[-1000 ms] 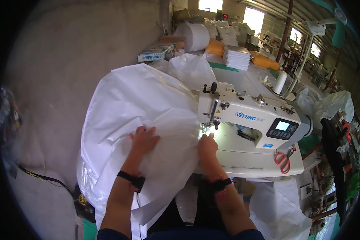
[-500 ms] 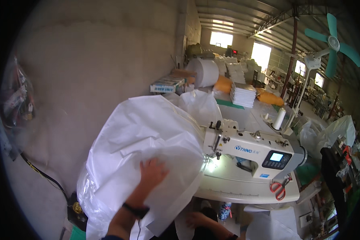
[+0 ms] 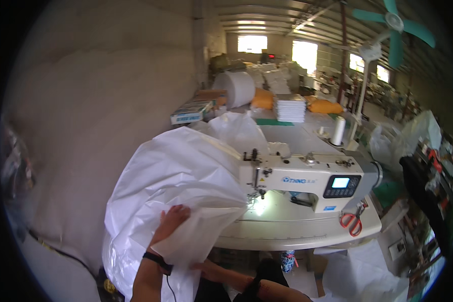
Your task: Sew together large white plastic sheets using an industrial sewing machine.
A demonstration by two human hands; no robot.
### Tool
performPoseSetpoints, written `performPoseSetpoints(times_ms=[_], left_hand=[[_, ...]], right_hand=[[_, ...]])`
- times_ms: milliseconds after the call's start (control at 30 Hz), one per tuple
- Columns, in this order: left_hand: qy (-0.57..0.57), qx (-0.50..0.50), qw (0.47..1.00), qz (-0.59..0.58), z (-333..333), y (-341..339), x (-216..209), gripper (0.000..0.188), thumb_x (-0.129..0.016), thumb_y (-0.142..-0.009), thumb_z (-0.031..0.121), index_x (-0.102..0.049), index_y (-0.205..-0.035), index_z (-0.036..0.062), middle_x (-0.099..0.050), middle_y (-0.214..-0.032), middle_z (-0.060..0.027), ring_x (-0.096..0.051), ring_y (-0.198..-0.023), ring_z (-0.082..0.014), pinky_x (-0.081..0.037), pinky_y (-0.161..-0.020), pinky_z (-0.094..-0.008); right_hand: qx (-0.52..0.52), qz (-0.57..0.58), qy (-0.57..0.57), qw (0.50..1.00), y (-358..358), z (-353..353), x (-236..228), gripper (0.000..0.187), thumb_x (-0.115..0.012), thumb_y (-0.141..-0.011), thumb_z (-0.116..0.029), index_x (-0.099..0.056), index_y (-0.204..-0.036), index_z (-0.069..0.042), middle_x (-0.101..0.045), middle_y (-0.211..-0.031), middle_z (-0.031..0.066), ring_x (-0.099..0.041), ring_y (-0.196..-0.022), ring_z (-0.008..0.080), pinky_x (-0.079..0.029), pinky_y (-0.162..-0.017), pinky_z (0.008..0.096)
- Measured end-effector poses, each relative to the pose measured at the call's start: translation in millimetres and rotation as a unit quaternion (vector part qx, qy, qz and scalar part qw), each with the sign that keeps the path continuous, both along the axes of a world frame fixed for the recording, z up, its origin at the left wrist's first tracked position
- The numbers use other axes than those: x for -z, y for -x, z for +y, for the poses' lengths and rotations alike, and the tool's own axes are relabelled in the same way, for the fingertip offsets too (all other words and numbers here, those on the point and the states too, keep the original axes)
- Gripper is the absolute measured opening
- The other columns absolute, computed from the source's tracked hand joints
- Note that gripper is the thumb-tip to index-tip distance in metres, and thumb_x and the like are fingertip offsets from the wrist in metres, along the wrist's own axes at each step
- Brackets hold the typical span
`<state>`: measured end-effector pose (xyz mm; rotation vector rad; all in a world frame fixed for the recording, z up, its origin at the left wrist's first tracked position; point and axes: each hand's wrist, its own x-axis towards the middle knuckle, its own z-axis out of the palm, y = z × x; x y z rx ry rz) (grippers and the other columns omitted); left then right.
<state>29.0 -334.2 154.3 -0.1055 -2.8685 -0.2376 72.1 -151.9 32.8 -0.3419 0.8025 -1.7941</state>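
Note:
A large white plastic sheet (image 3: 161, 171), full of creases, billows over the left side of the sewing machine (image 3: 307, 176); its right corner runs in beneath the needle, where a lamp glows. My left hand (image 3: 173, 222) lies on the sheet with fingers stretched out and thumb apart; a fold partly covers the wrist area. Lower down, my right hand (image 3: 206, 270) is closed at the sheet's near edge, its fingertips partly hidden by the material. A dark band with a thin cord circles my left wrist.
Red-handled scissors (image 3: 351, 224) lie on the machine bed's right end. A white thread cone (image 3: 338, 131) stands behind the machine. Farther back are a stack of white sheets (image 3: 290, 108), a big white roll (image 3: 234, 89) and a flat box (image 3: 192, 111). The wall (image 3: 100, 100) rises on the left.
My right hand has moved up and left to the sheet's near edge, which is now lifted in a fold. My left hand's fingers have drawn closer together. The view has shifted right.

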Motion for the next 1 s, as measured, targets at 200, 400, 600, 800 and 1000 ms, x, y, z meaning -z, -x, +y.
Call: performPoseSetpoints(times_ms=[200, 400, 600, 800, 1000], left_hand=[[-0.039, 0.003, 0.998, -0.045, 10.9, 77.4, -43.4, 0.038, -0.048, -0.087, 0.027, -0.049, -0.121, 0.0089, -0.051, -0.124, -0.0082, -0.042, -0.121, -0.0273, -0.028, -0.101, -0.0515], [-0.089, 0.023, 0.995, 0.024, -15.1, 63.8, -1.9, 0.04, -0.041, -0.092, 0.025, -0.043, -0.131, 0.0148, -0.043, -0.135, -0.0085, -0.037, -0.128, -0.0241, -0.018, -0.108, -0.0456], [0.137, 0.072, 0.988, -0.012, -61.8, 4.2, 30.8, 0.04, -0.046, -0.09, 0.031, -0.047, -0.129, 0.0215, -0.036, -0.14, -0.0101, -0.034, -0.129, -0.034, -0.022, -0.106, -0.0463], [-0.131, 0.038, 0.988, -0.067, -27.1, -70.6, -6.0, 0.036, -0.047, -0.091, 0.035, -0.06, -0.115, 0.012, -0.051, -0.126, -0.0174, -0.041, -0.122, -0.036, -0.031, -0.103, -0.0392], [-0.144, -0.022, 0.989, 0.019, 100.9, -169.4, -32.0, 0.042, -0.058, -0.084, 0.036, -0.062, -0.108, 0.0023, -0.056, -0.114, -0.0231, -0.052, -0.111, -0.0333, -0.041, -0.093, -0.0373]], right_hand=[[0.073, -0.119, -0.052, 0.989, 4.7, 23.1, -16.4, 0.035, -0.057, -0.086, -0.022, -0.055, -0.111, 0.001, -0.062, -0.098, 0.009, -0.06, -0.089, 0.0182, -0.049, -0.08, 0.0337], [0.041, 0.075, -0.196, 0.977, -36.1, 49.6, -15.2, 0.032, -0.054, -0.09, -0.027, -0.06, -0.11, -0.004, -0.062, -0.104, 0.0067, -0.058, -0.096, 0.0188, -0.044, -0.086, 0.0318], [-0.14, 0.214, -0.05, 0.966, -86.0, 69.3, -58.6, 0.034, -0.058, -0.088, -0.025, -0.059, -0.114, -0.003, -0.06, -0.113, 0.0111, -0.055, -0.106, 0.0216, -0.039, -0.094, 0.0317], [-0.203, 0.083, -0.094, 0.971, -105.9, 103.1, -50.9, 0.033, -0.059, -0.087, -0.019, -0.057, -0.113, 0.001, -0.061, -0.109, 0.0104, -0.057, -0.101, 0.0184, -0.042, -0.091, 0.0305], [-0.243, 0.238, -0.173, 0.925, -118.2, 133.4, -5.2, 0.038, -0.063, -0.085, -0.029, -0.062, -0.106, 0.003, -0.064, -0.101, 0.0126, -0.06, -0.096, 0.0222, -0.045, -0.088, 0.0308]])
